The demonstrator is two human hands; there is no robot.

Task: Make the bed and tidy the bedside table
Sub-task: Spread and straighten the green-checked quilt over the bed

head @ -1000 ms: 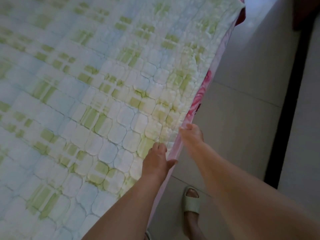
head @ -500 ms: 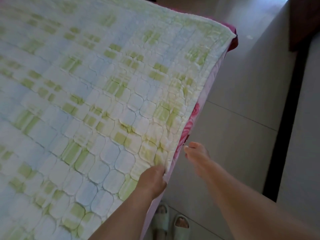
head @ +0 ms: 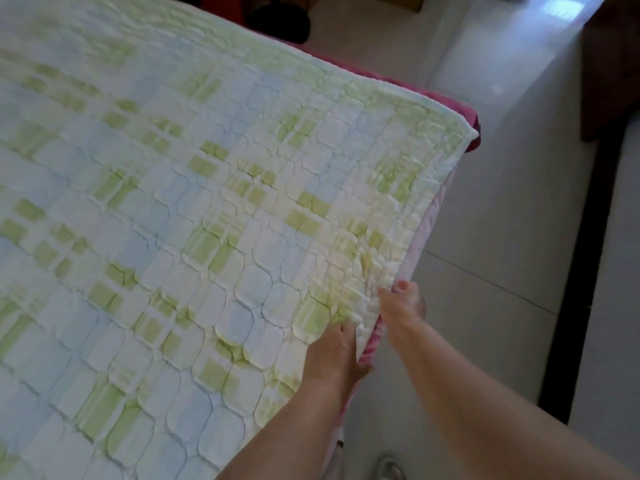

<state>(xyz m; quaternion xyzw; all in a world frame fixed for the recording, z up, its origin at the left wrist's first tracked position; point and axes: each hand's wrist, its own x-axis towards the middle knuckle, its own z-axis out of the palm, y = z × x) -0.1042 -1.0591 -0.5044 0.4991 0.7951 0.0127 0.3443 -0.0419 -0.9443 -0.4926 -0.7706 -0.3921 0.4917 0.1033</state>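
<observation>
One item lies nearest me: a pale slipper (head: 391, 468) on the tiled floor (head: 502, 220). Left hand (head: 333, 356): fingers curled together over the side edge of the quilt (head: 207, 209), thumb at the rim against the pink floral sheet (head: 373, 342). It grips that edge. Right hand (head: 404, 304), just beyond and close beside the left: thumb and fingertips closed in a pinch on the same edge, with the cloth puckered around the hold. Quilt condition: green, blue and white checks, spread across the bed top, its border running along the bed's side to the far corner. The pink sheet shows below that border, and a darker red fabric (head: 473, 123) shows at the corner. Farther off: a black strip (head: 585, 271) crossing the floor, dark wooden furniture (head: 613, 71), and a dark round object (head: 280, 20) too blurred to identify.
</observation>
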